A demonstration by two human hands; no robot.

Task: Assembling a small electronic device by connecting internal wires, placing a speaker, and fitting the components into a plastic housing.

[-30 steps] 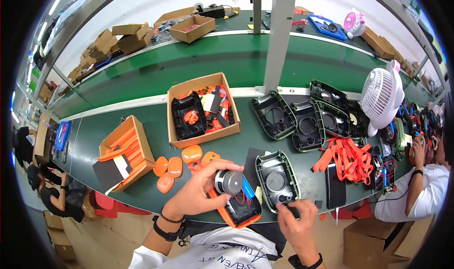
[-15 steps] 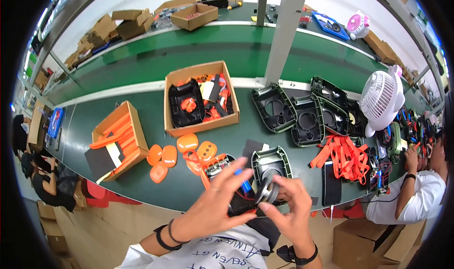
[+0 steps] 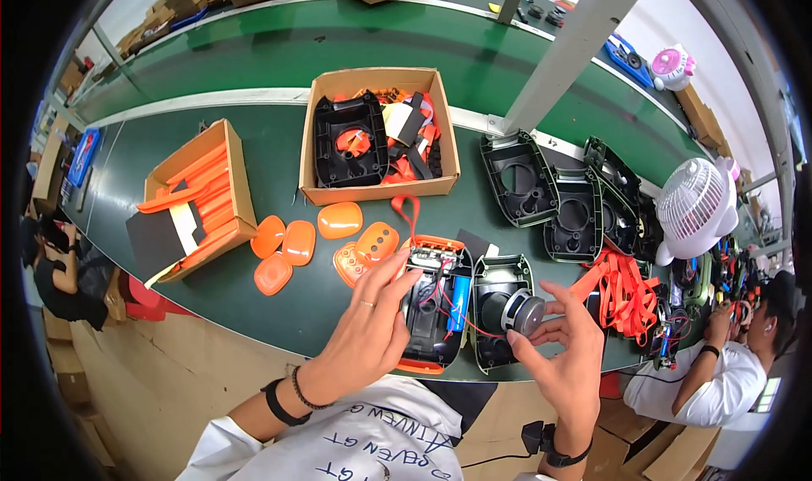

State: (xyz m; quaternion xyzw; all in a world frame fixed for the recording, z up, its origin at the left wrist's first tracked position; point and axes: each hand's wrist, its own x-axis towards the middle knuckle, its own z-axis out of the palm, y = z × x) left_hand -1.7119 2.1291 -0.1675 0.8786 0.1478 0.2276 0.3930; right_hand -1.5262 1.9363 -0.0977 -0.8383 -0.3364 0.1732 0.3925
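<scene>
The left hand (image 3: 365, 337) rests spread on the open orange-rimmed housing half (image 3: 433, 303) on the bench (image 3: 254, 295), fingertips at its wiring. The right hand (image 3: 562, 358) pinches the round speaker (image 3: 524, 313), at three o'clock from that housing, over the empty black shell (image 3: 499, 320). The speaker looks not yet seated, and closing remains.

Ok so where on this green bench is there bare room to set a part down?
Bare green mat lies between the box of orange strips and the middle cardboard box, and along the near edge left of the left hand. It is crowded from the open casing rightward: black shells, orange straps, white fan.
</scene>
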